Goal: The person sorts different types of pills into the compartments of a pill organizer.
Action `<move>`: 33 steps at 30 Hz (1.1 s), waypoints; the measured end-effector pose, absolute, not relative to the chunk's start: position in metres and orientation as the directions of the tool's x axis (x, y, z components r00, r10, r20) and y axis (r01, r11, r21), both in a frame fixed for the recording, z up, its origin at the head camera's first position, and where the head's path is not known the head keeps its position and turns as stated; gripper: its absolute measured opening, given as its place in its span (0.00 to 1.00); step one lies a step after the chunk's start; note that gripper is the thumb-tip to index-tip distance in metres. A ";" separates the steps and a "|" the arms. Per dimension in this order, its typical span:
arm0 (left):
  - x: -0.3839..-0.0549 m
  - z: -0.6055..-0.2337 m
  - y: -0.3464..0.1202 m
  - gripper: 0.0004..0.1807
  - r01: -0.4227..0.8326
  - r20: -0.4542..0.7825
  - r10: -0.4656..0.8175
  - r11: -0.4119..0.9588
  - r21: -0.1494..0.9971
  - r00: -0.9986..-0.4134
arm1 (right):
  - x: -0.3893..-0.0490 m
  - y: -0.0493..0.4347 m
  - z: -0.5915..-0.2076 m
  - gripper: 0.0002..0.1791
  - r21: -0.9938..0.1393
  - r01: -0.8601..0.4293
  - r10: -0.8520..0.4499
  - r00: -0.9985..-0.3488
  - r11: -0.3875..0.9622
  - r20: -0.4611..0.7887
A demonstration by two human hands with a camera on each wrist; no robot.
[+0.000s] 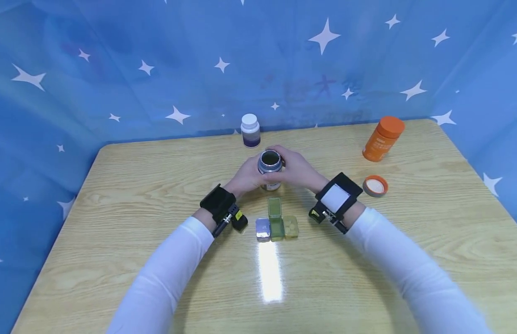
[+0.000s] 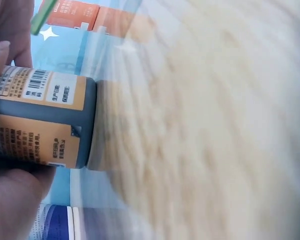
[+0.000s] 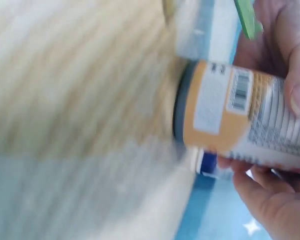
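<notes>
Both hands grip a dark grey supplement bottle (image 1: 270, 170) with an orange label, its uncapped mouth facing up. The left hand (image 1: 249, 175) wraps the bottle's left side. From the other side, the right hand (image 1: 296, 166) holds it with the thumb across the front, as the right wrist view shows the thumb (image 3: 299, 97) on the printed label. Just nearer the person stands a small three-part pill box: a purple compartment (image 1: 263, 229), a green compartment (image 1: 277, 228) with its lid (image 1: 274, 207) raised, and a yellow compartment (image 1: 290, 227).
A white-capped bottle (image 1: 251, 131) with a dark purple base stands behind the hands. At the right back an orange bottle (image 1: 382, 139) stands capped. A loose round cap (image 1: 375, 185) lies inside-up beside the right wrist. A starred blue curtain (image 1: 241, 83) borders the wooden table (image 1: 149, 185).
</notes>
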State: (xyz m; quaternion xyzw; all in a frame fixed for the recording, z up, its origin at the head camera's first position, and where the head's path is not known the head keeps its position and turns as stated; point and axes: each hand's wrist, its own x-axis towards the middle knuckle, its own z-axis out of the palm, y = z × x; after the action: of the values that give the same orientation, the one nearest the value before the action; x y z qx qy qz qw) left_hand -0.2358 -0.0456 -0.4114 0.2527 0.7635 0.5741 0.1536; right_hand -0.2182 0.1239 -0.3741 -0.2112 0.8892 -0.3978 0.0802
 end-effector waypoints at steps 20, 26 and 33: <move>-0.127 -0.361 -0.064 0.26 0.470 -0.197 0.581 0.780 0.413 -0.790 | -0.218 0.119 -0.377 0.34 -0.778 -0.268 -0.394 -0.919 0.568 0.029; -0.106 -0.376 -0.054 0.12 0.558 -0.053 0.599 0.772 0.302 -0.799 | -0.218 0.120 -0.377 0.35 -0.773 -0.263 -0.391 -0.920 0.577 0.022; -0.106 -0.383 -0.054 0.12 0.559 -0.032 0.595 0.772 0.302 -0.803 | -0.218 0.119 -0.381 0.35 -0.768 -0.267 -0.390 -0.920 0.583 0.023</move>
State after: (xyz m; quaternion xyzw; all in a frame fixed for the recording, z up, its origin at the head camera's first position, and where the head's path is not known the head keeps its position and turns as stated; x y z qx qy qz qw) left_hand -0.1059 -0.0538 -0.3832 0.3071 0.9391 0.1404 0.0629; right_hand -0.2181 0.1186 -0.3812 -0.1853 0.8865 -0.4176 0.0741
